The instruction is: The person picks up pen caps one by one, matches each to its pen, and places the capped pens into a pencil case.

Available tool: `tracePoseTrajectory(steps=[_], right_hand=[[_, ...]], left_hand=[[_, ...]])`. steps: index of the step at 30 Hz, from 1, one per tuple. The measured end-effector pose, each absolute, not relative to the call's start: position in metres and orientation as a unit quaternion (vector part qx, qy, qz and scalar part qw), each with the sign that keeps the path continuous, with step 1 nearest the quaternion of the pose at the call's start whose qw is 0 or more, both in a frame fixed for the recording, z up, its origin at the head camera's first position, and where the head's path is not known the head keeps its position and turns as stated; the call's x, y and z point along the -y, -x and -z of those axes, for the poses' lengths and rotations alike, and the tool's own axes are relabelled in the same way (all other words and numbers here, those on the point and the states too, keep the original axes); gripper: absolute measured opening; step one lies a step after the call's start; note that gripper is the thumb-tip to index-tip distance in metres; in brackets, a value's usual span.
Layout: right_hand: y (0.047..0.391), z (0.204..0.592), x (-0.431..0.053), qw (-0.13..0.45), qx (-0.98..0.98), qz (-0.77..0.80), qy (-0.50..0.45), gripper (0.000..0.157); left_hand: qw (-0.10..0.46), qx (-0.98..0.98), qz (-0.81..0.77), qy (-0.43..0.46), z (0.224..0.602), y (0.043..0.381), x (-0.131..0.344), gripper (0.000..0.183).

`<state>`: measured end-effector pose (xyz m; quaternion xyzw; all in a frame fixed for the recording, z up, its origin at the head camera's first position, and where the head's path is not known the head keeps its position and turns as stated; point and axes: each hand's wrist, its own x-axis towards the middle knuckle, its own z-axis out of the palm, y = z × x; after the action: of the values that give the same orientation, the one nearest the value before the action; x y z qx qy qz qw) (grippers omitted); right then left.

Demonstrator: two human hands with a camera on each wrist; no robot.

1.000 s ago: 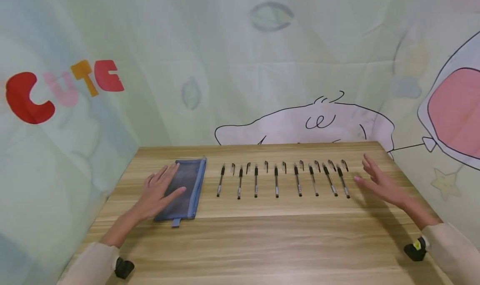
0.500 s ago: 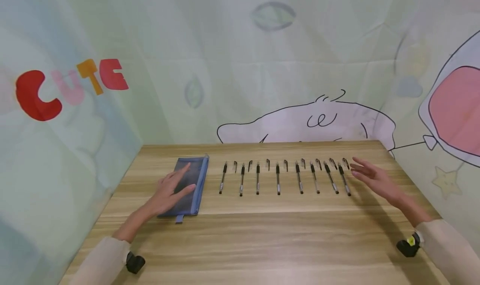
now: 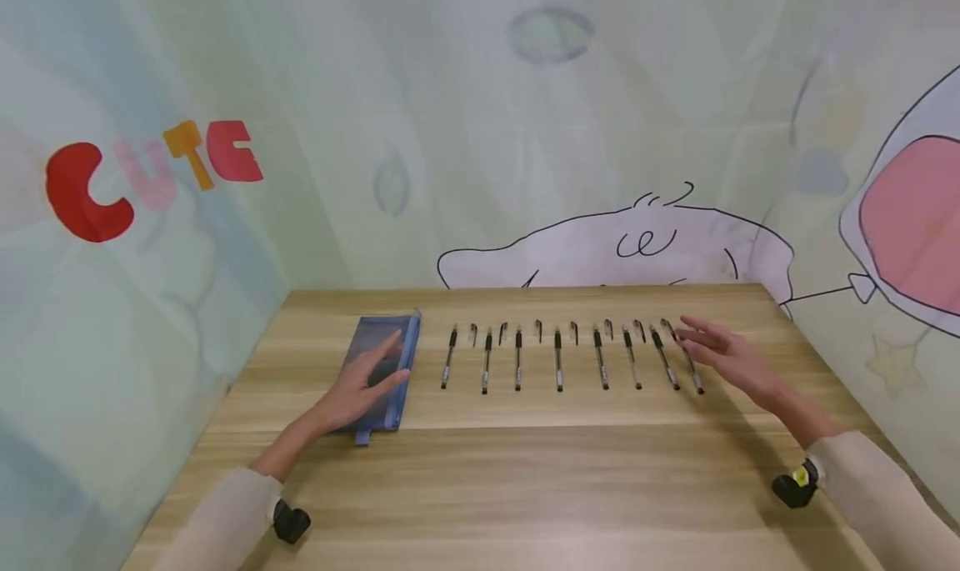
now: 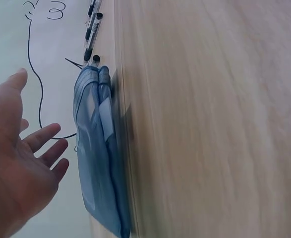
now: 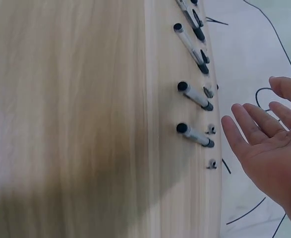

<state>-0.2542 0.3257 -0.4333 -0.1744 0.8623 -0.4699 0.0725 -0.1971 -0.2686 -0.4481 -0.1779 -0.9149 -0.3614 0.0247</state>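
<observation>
A blue zippered mesh pouch (image 3: 377, 329) lies flat on the left of the table. Above it hovers my left hand (image 3: 360, 390), fingers spread and holding nothing; the left wrist view shows a gap between that hand (image 4: 24, 158) and the pouch (image 4: 93, 163). To the right, several uncapped black gel pens (image 3: 558, 363) lie in a row, tips away from me, with a loose pen cap (image 3: 574, 332) among several behind them. My right hand (image 3: 731, 361), fingers extended and holding nothing, hangs over the rightmost pen (image 3: 695, 377). It hides that pen's upper part and the last cap, which the right wrist view shows as a small cap (image 5: 212, 164).
The wooden table (image 3: 510, 488) extends toward me in front of the pens. Behind its far edge hangs a printed cloth backdrop (image 3: 337, 204) with cartoon drawings. A black wrist camera (image 3: 291, 521) sits below the left forearm, another wrist camera (image 3: 795, 486) below the right.
Both hands have moved inward: my left hand farther right over the pouch, my right hand leftward until it covers the end of the pen row. The view has shifted slightly.
</observation>
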Motion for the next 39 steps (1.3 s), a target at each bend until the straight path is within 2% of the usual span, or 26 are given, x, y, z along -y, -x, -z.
tracePoseTrajectory(steps=[13,18,29,39], right_hand=[[0.259,0.44,-0.289,0.108,-0.827,0.516,0.194,0.059],[0.264,0.441,-0.275,0.109,-0.82,0.522,0.207,0.057],[0.271,0.44,-0.255,0.105,-0.826,0.511,0.213,0.055],[0.277,0.438,-0.239,0.118,-0.814,0.526,0.216,0.057]], left_hand=[[-0.02,0.885,0.408,0.222,0.456,0.206,0.247,0.058],[-0.037,0.877,0.425,0.222,0.46,0.214,0.235,0.06],[-0.026,0.897,0.391,0.205,0.466,0.232,0.22,0.065],[-0.068,0.89,0.416,0.176,0.464,0.247,0.211,0.071]])
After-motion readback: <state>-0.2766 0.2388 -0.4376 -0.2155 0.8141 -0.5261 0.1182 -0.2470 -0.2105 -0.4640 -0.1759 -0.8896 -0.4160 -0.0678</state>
